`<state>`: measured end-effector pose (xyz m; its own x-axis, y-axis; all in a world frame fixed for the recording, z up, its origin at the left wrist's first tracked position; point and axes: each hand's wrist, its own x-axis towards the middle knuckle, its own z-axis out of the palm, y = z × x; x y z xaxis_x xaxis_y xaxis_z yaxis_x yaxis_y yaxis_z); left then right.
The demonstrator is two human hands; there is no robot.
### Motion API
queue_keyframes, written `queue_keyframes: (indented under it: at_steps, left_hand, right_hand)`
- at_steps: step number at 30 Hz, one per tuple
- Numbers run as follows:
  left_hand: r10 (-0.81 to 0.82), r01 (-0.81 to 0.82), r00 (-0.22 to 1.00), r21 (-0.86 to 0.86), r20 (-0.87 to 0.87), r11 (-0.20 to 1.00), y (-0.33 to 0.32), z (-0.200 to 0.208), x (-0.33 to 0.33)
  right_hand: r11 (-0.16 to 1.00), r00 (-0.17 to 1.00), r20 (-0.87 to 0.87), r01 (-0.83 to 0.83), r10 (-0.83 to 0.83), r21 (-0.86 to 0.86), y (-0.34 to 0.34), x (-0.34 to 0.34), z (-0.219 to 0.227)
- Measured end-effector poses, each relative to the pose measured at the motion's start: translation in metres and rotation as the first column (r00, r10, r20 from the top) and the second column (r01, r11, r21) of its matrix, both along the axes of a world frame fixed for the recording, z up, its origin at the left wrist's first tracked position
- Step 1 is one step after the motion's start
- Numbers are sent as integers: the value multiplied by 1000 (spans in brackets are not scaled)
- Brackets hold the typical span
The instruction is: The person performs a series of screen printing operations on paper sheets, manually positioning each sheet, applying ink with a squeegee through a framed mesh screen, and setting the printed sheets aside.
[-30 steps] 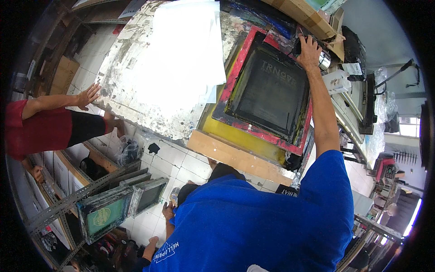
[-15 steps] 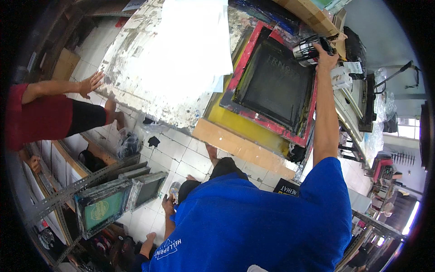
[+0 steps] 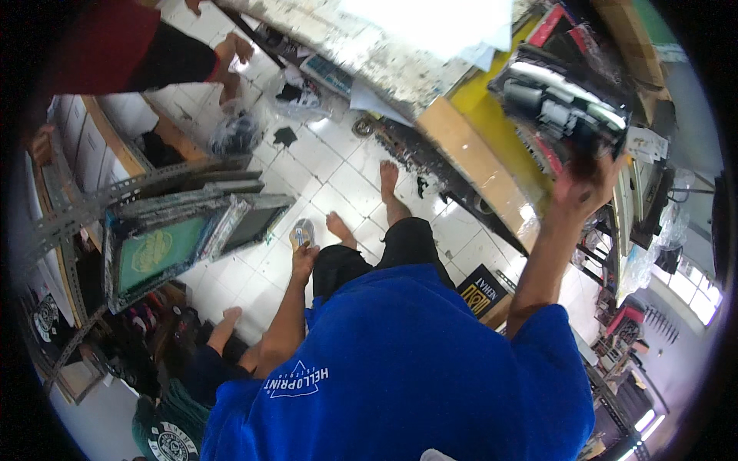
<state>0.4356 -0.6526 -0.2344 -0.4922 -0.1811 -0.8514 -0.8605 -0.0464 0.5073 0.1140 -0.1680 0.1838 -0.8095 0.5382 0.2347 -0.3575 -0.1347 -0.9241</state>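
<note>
My right hand [image 3: 590, 183] is closed on a black-smeared metal can [image 3: 530, 98], raised over the far right of the work table and blurred by motion. Below the can lie a screen-printing frame with a red rim [image 3: 550, 24], largely covered by it, and a yellow screen [image 3: 470, 96]. Low beside my leg, my left hand [image 3: 306, 260] has its fingers wrapped around a small grey container [image 3: 302, 233] with a yellow and blue label. That container's exact kind is too small to tell.
White sheets [image 3: 438, 27] lie on the paint-stained table [image 3: 384, 58]. Framed screens [image 3: 165, 250] stand in a metal rack [image 3: 100, 196] at left. A co-worker in a dark red shirt [image 3: 100, 46] stands far left; another person's green garment [image 3: 173, 419] shows lower left.
The can in my right hand has come up and closer, looking larger and blurred. My view has tipped down, so the table sits higher and further right. My left hand keeps the grey container.
</note>
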Motion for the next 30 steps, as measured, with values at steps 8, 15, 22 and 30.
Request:
queue_keyframes:
  at_steps: [8,15,22,30]
  left_hand:
    - [-595,603,788,-4,159,798,21,-46,52]
    - [-641,702,695,-117,326,702,21,-89,77]
    - [-596,722,641,-116,484,682,17,-91,52]
    - [-601,666,713,-79,362,742,10,-103,46]
  right_hand:
    - [997,942,332,-22,45,-72,-210,111,-169]
    - [997,773,632,77,-56,-6,-227,182,-440]
    - [753,541,524,445,-658,485,-68,245,-735]
    - [828,725,490,560,-484,-10,179,249,-903]
